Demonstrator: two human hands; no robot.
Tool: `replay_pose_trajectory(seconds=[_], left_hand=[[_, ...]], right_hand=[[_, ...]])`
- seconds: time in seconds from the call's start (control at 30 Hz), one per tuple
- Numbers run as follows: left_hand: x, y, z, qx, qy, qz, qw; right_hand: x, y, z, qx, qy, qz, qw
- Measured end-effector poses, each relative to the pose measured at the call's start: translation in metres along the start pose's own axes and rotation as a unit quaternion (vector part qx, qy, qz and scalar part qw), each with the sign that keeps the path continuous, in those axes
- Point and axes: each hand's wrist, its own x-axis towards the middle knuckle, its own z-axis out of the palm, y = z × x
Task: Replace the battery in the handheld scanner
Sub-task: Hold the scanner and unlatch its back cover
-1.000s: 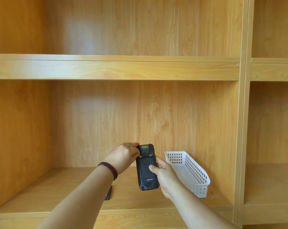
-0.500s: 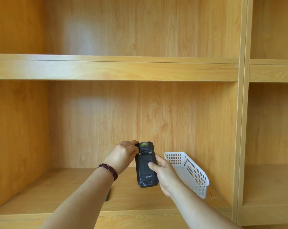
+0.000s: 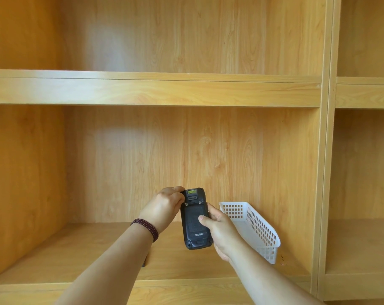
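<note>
The person holds a black scanner (image 3: 195, 219) upright in front of a wooden shelf (image 3: 197, 258), its back facing the camera and the word "urovo" printed near its lower end. The scanner is in the air above the shelf board, just left of a white basket (image 3: 256, 225).

The right hand (image 3: 223, 233) grips the scanner from the right side, fingers curled behind it and the thumb pressed flat on the back cover at about its middle. The left hand (image 3: 164, 208) is curled round the scanner's upper left corner, its fingertips at the top edge beside the small yellow-green window; whether they press a latch there cannot be told. A dark beaded bracelet (image 3: 146, 228) sits on the left wrist.

The basket is perforated plastic and stands tilted, leaning against the right wall of the compartment with its open side turned left. A small dark object (image 3: 144, 261) lies on the shelf board below the left forearm, mostly hidden by the arm, so what it is cannot be made out.
</note>
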Motion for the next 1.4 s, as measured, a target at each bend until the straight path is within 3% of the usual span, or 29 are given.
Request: replay_pose_trajectory(seconds=[0.33, 0.53, 0.9, 1.2, 1.4], left_hand=[[0.001, -0.006, -0.007, -0.094, -0.058, -0.084, 0.990], [0.005, -0.006, -0.011, -0.080, -0.096, -0.083, 0.989], [0.007, -0.007, -0.018, -0.091, -0.112, -0.077, 0.987], [0.004, -0.004, -0.012, -0.064, -0.080, -0.035, 0.994], [0.007, -0.003, -0.015, -0.076, -0.081, -0.074, 0.991]], right_hand=[[0.001, -0.001, -0.003, -0.001, 0.008, -0.001, 1.000], [0.000, 0.000, -0.006, -0.003, 0.001, 0.003, 1.000], [0.000, -0.001, -0.006, 0.007, -0.003, 0.006, 1.000], [-0.001, -0.001, -0.004, 0.008, 0.002, 0.006, 1.000], [-0.001, -0.001, -0.001, 0.013, 0.009, 0.007, 1.000]])
